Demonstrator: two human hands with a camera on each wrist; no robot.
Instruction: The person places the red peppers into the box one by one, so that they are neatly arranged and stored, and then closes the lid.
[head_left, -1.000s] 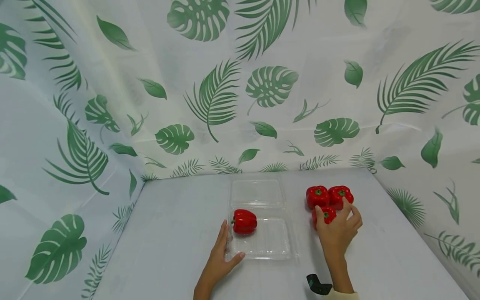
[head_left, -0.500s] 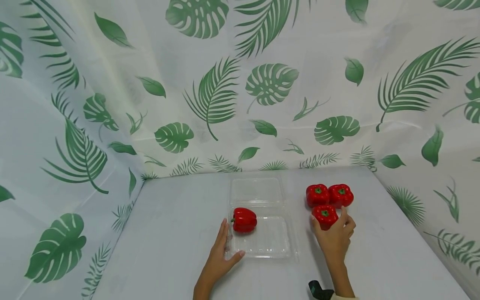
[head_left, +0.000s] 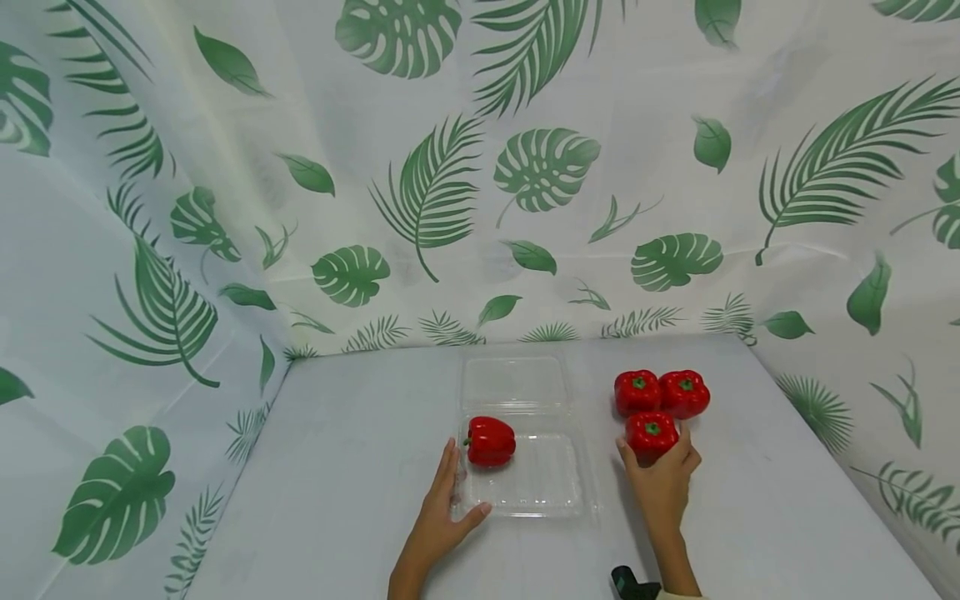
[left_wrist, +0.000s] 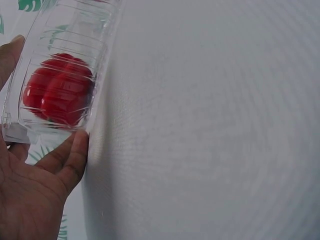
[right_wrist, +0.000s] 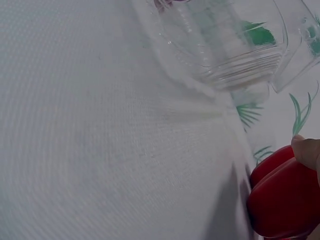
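A clear plastic clamshell container (head_left: 525,487) lies with its lid folded back on the table. In its left part sits one red bell pepper (head_left: 491,442) on its side, also visible through the ribbed wall in the left wrist view. My left hand (head_left: 437,523) rests against the container's left end, fingers straight and thumb at the near edge. On the right, my right hand (head_left: 660,487) grips the nearest red bell pepper (head_left: 651,435), thumb on its left and fingers on its right. The right wrist view shows the thumb (right_wrist: 306,151) pressed on that pepper.
Two more red bell peppers, one on the left (head_left: 637,392) and one on the right (head_left: 685,393), stand just behind the gripped one. The container's lid (head_left: 514,382) lies toward the back wall. A leaf-patterned curtain (head_left: 547,208) borders the white table (head_left: 345,467).
My right hand has come down and toward me from above the peppers and closed its fingers around the nearest one. My left hand and the container have stayed put.
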